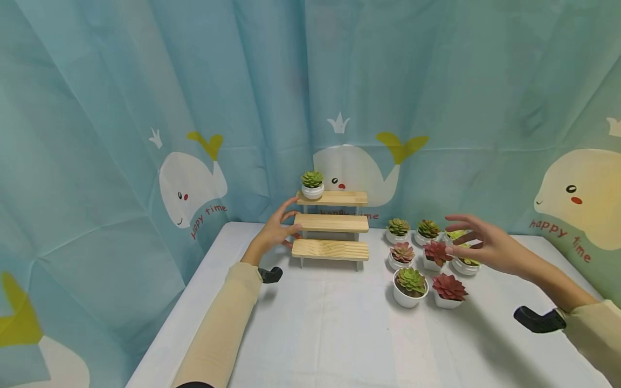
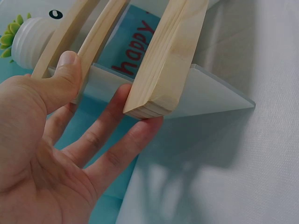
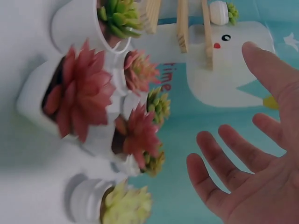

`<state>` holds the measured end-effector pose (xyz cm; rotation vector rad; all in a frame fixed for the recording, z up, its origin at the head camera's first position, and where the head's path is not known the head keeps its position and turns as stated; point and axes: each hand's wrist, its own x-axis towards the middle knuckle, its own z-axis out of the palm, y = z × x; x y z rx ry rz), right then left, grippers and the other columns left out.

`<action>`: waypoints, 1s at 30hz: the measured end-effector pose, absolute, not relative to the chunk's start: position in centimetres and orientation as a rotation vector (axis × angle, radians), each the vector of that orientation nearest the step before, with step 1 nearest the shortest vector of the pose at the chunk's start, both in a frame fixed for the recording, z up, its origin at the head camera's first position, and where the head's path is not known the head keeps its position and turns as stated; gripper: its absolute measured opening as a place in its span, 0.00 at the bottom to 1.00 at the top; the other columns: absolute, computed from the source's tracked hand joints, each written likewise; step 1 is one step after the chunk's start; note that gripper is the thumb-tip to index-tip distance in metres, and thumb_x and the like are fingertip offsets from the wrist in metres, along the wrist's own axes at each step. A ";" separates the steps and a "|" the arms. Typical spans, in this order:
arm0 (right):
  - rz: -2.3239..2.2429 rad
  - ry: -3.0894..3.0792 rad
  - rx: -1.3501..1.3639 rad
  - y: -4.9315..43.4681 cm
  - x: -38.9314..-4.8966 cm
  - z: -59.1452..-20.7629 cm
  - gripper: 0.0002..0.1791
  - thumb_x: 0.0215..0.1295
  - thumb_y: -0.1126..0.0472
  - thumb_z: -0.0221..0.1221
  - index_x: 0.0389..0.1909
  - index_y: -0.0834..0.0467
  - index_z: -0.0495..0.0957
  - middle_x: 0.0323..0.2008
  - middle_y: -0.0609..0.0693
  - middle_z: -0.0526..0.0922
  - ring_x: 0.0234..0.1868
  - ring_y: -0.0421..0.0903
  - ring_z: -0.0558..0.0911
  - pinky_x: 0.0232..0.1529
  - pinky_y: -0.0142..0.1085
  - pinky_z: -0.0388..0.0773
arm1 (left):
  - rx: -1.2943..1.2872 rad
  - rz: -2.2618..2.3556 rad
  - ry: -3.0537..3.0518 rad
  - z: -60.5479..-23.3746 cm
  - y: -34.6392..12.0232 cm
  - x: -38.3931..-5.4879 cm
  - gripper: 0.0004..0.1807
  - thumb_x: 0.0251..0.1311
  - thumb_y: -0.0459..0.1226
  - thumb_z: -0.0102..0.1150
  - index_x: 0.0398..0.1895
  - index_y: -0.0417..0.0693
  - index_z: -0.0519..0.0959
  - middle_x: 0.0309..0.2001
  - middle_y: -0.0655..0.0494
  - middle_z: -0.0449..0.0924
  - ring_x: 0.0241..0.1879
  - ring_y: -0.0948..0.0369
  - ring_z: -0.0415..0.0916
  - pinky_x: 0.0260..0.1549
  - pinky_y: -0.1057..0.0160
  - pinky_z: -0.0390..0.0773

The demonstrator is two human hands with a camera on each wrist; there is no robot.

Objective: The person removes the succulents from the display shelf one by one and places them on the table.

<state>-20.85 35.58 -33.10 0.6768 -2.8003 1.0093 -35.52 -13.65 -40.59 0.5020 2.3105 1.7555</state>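
A three-tier wooden display stand (image 1: pixel 331 222) with pale planks stands at the back of the table. My left hand (image 1: pixel 277 233) holds its left end. In the left wrist view, the thumb lies against the middle plank (image 2: pixel 100 35) and two fingertips touch the end of the lowest plank (image 2: pixel 161 70). A green succulent in a white pot (image 1: pixel 312 185) sits at the left of the top tier. My right hand (image 1: pixel 490 245), empty and with fingers spread, hovers over the right side of a group of potted succulents. Nearest below it is a red succulent (image 1: pixel 436 253).
Several more white-potted succulents cluster right of the stand, including a pink one (image 1: pixel 402 254), a green one in a round pot (image 1: pixel 410 287) and a front red one (image 1: pixel 449 291). A blue whale-print curtain (image 1: pixel 271 97) hangs behind the white table (image 1: pixel 349 334).
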 end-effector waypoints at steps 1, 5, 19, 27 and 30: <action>1.010 -2.794 0.685 35.3 -21.1 -32.9 0.37 0.68 0.62 0.68 0.74 0.59 0.64 0.60 0.65 0.79 0.48 0.36 0.84 0.42 0.32 0.83 | 0.505 1.754 2.314 -40.6 -13.6 -35.5 0.45 0.71 0.37 0.63 0.82 0.74 0.50 0.79 0.45 0.55 0.45 0.40 0.84 0.37 0.32 0.83; 1.024 -2.788 0.704 33.7 -22.2 -32.2 0.36 0.70 0.60 0.67 0.74 0.58 0.64 0.61 0.64 0.78 0.50 0.49 0.85 0.43 0.32 0.83 | 0.523 1.747 2.325 -40.5 -13.6 -35.4 0.45 0.72 0.37 0.62 0.83 0.71 0.49 0.79 0.43 0.54 0.46 0.39 0.84 0.36 0.33 0.83; 1.161 -2.782 0.726 26.7 -27.2 -30.6 0.39 0.70 0.52 0.67 0.76 0.56 0.62 0.66 0.63 0.75 0.58 0.59 0.81 0.54 0.57 0.81 | 0.502 1.743 2.328 -40.6 -13.9 -35.6 0.45 0.71 0.38 0.63 0.82 0.74 0.50 0.79 0.45 0.56 0.46 0.41 0.84 0.37 0.33 0.83; 1.230 -2.742 0.720 21.6 -30.1 -30.6 0.41 0.69 0.49 0.68 0.76 0.57 0.63 0.67 0.65 0.73 0.61 0.62 0.79 0.55 0.57 0.80 | 0.496 1.740 2.327 -40.6 -13.8 -35.7 0.44 0.71 0.37 0.64 0.82 0.75 0.51 0.79 0.46 0.55 0.61 0.37 0.76 0.36 0.33 0.83; 1.279 -2.732 0.711 19.9 -31.0 -30.6 0.41 0.69 0.49 0.68 0.77 0.58 0.62 0.67 0.65 0.72 0.62 0.63 0.77 0.55 0.57 0.80 | 0.502 1.748 2.319 -40.6 -13.7 -35.7 0.45 0.70 0.38 0.64 0.82 0.74 0.52 0.79 0.45 0.55 0.69 0.39 0.68 0.35 0.34 0.84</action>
